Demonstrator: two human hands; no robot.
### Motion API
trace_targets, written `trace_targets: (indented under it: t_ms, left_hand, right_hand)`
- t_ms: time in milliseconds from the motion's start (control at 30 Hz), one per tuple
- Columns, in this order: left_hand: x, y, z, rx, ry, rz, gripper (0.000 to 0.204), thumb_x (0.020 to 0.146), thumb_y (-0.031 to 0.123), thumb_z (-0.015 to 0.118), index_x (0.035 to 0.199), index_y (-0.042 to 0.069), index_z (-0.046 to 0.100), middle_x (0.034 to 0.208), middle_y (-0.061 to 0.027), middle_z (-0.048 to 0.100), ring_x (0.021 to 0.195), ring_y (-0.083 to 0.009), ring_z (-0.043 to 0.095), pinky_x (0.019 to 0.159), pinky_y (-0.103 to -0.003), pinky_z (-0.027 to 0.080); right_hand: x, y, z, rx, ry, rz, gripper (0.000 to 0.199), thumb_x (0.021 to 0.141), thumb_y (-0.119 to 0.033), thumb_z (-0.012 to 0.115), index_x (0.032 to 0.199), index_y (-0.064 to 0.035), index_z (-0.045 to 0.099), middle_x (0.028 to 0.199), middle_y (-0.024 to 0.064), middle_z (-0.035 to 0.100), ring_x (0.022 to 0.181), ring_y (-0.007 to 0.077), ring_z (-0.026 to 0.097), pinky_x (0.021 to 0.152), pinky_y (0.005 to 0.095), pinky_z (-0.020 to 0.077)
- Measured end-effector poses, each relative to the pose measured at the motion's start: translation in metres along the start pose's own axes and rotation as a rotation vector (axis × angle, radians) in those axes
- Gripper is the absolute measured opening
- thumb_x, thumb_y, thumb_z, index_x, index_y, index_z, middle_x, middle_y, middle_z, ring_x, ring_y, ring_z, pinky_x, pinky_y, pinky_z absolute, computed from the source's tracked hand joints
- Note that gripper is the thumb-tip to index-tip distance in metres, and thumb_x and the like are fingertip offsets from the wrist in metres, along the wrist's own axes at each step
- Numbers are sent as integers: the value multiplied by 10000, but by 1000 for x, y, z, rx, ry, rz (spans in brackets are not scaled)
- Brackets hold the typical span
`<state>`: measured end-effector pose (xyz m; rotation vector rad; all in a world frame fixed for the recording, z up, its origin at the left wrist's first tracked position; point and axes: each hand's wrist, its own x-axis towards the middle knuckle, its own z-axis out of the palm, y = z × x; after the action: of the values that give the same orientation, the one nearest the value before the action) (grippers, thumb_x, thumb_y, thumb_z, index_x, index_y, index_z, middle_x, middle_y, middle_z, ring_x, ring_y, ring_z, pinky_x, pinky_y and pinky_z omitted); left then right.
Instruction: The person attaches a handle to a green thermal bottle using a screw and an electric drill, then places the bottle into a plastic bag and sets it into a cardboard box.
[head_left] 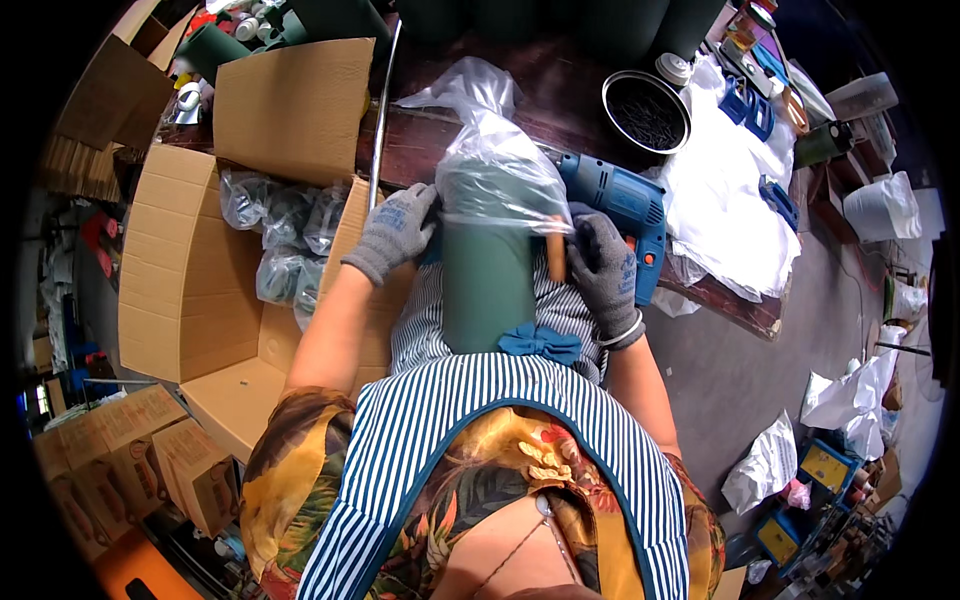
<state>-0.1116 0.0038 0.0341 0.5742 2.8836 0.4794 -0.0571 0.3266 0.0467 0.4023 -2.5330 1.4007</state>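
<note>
A tall dark green cylinder (487, 290) stands upright against my striped apron, with a brown handle (556, 250) on its right side. A clear plastic bag (500, 175) covers its upper part, and the bag's loose end trails away over the table. My left hand (400, 228), in a grey knit glove, is closed at the bag's lower edge on the left of the cylinder. On the other side my gloved right hand (602, 262) is closed at the bag's edge beside the handle. The fingertips of both hands are partly hidden.
A blue power drill (620, 200) lies just beyond my right hand. Further off are a bowl of dark screws (647, 112) and white plastic sheets (725, 190). To the left, an opened cardboard box (215, 290) contains several bagged items (285, 225). A metal rod (384, 120) stands beside the box.
</note>
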Motion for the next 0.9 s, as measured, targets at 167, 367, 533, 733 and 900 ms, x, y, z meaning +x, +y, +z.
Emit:
trace_targets:
  t_ms: [167,367,533,733,900]
  left_hand:
    - [-6,5,5,-600,324,16,351,854,49,665,1193,28,576,1207,-110,617,1078,-275,632,980,-366,489]
    - [17,3,47,-1578,411,-178,391,941,113,671,1294,37,523,1315,-100,597,1145,-199,601,1001,-328,486]
    - [24,-19,43,-1669,400,-269,530,965,124,652,1446,89,432,1358,-98,580,1182,-220,595,958,-356,532]
    - [23,-40,45,-996,283,-157,348,940,128,640,1277,48,597,1255,-136,649,1109,-265,645,911,-376,543]
    - [-11,-15,0,-236,131,127,335,879,167,648,1178,16,652,1218,-197,643,1094,-371,635,956,-411,517]
  right_hand:
    - [4,1,3,346,-47,284,196,922,-34,625,1112,-2,591,1041,82,658,922,137,616,834,269,498]
    - [10,16,35,928,2,452,197,944,-48,628,1136,-12,601,1013,14,640,925,61,578,861,231,488]
    - [31,-16,15,632,-106,193,219,911,-7,615,1130,5,610,1115,85,635,1021,127,589,948,272,457]
    - [29,-19,13,419,-137,66,268,831,14,656,1097,1,634,1086,105,663,971,168,637,897,288,492]
    - [10,-14,-1,489,-210,214,232,921,39,571,1150,47,605,1304,149,582,1161,188,583,1029,317,441]
